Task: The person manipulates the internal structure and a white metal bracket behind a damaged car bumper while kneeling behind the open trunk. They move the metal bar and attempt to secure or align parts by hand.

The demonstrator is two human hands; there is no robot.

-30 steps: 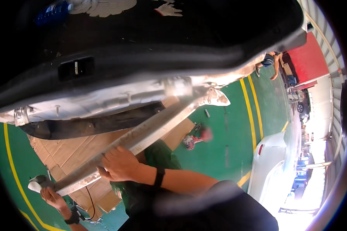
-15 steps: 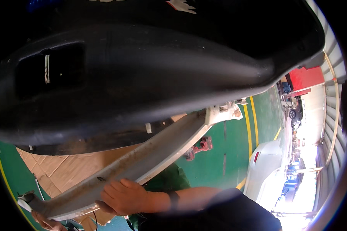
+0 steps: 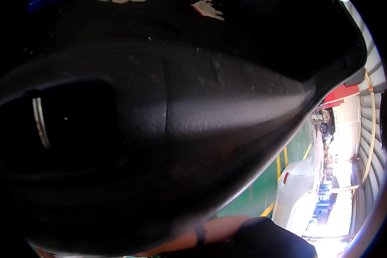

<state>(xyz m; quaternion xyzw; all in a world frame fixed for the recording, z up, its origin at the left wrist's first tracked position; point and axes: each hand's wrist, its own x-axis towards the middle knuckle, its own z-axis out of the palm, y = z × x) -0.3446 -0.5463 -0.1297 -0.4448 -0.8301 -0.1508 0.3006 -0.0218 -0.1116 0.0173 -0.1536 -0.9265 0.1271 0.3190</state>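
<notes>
A large black plastic panel (image 3: 189,112) fills most of the view at close range, with a dark rectangular opening at the left and a light metal strip (image 3: 41,122) inside it. My right forearm (image 3: 225,225), with a dark wristband, comes in at the bottom beneath the panel's edge; the hand itself is hidden. A sliver of skin at the lower left seems to be my left hand (image 3: 45,253), its fingers not visible. The long pale metal beam is almost wholly covered by the panel, so what my hands hold cannot be seen.
A white glove (image 3: 208,9) and a blue bottle (image 3: 41,5) lie on the black surface at the top. At right are green floor with yellow lines (image 3: 266,208), a white car bumper (image 3: 296,180), a red panel (image 3: 342,92), a dark car (image 3: 326,122) and a corrugated wall.
The view has moved up close to the black panel, which now covers the beam and cardboard. Both my hands, earlier gripping the beam, have dropped almost completely out of sight.
</notes>
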